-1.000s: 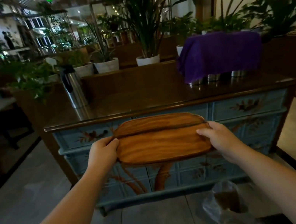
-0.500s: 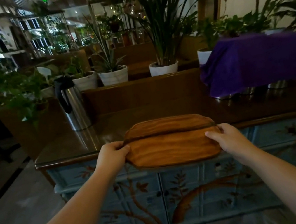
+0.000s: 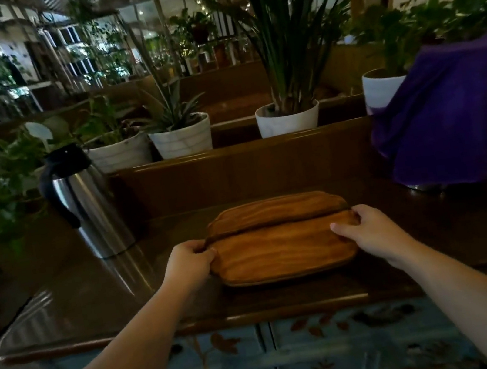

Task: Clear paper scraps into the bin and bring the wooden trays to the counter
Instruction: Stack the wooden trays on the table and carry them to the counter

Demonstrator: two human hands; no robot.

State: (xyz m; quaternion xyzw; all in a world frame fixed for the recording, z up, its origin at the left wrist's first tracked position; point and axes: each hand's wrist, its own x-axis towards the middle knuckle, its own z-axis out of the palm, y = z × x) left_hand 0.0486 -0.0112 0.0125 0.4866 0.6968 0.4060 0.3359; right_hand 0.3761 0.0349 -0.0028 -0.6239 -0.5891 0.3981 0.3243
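Left hand: the left hand (image 3: 191,261) is closed around the left end of the stacked oval trays of orange-brown grained wood (image 3: 281,239), thumb on top, fingers curled under the rim.
Right hand: the right hand (image 3: 371,232) is clamped on the right end of the same stack, thumb laid over the upper face.
Trays: two are made out, one on the other, the upper set slightly nearer; both are held level over the dark glossy wooden tabletop (image 3: 93,291). Whether the underside is touching the surface cannot be told, though a shadow is seen close beneath the near edge.
Surroundings: a tall brushed-steel jug with a black lid and handle (image 3: 85,203) is stood well to the left; a draped purple cloth (image 3: 454,112) is seen to the right; white plant pots (image 3: 287,118) are ranged on the ledge behind.
Step in hand: delivery of the trays to the counter is judged to be at its end.
Next move: the stack is to be settled flat, both grips released, and the hands drawn back.
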